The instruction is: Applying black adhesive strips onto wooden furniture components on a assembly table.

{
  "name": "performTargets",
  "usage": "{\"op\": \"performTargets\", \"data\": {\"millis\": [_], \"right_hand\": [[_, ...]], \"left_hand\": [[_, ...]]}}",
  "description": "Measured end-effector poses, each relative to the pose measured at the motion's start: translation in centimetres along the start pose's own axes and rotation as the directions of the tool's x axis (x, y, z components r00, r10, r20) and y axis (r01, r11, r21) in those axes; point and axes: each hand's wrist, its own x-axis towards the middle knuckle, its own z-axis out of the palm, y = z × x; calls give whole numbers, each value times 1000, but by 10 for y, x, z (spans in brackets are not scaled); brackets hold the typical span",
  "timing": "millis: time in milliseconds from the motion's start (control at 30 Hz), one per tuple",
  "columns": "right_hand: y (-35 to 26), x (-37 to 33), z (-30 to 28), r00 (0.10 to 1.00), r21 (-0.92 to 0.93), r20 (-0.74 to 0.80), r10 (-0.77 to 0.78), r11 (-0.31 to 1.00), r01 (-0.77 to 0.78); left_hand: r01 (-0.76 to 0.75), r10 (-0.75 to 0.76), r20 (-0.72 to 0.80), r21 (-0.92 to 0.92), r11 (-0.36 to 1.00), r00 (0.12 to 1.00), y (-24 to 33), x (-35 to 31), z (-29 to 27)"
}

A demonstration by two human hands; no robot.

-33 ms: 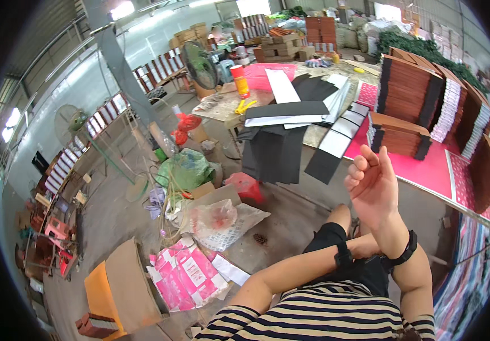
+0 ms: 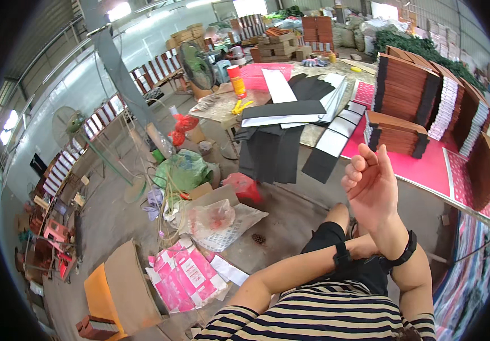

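Note:
My right hand (image 2: 372,184) is raised in front of the table edge, palm showing. Its fingers are loosely curled and apart from the thumb, and nothing is in it. My left forearm crosses my lap, and my left hand (image 2: 363,246) lies behind the right wrist, its fingers hidden. Each wrist wears a black band. Beyond the raised hand, a strip of black and white panels (image 2: 332,140) hangs over the table edge. Close by on the pink tabletop (image 2: 421,170) stands a short stack of reddish-brown pieces (image 2: 395,135) with black edges.
Taller brown stacks (image 2: 401,88) stand at the right. Black sheets (image 2: 270,153) hang off the table beside yellow-handled scissors (image 2: 241,106), an orange canister (image 2: 236,81) and a pink basket (image 2: 262,74). Left on the floor lie plastic bags (image 2: 216,224), pink cardboard (image 2: 188,275) and a brown carton (image 2: 131,284).
The whole view has shifted very slightly, so the surroundings sit a little further left. Both hands keep the same pose.

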Motion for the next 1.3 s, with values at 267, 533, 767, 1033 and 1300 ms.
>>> {"op": "performTargets", "data": {"millis": [267,533,767,1033,1300], "right_hand": [[-45,12,-50,484,-174,833,269,-702,690],[-133,-32,-158,930,-628,353,-105,-763,152],[-255,-37,-245,688,-886,-254,-679,-122,-448],[-290,19,-246,680,-867,-496,-540,276,-414],[-257,77,-279,759,-817,-478,-441,541,-200]], "left_hand": [[-90,108,-7,489,868,994,64,-4,-1],[170,125,-331,730,662,935,137,-68,-77],[136,233,-468,630,765,853,174,-30,-139],[-19,368,-383,671,741,847,213,89,-165],[-20,370,-410,647,762,834,188,178,-147]]}}
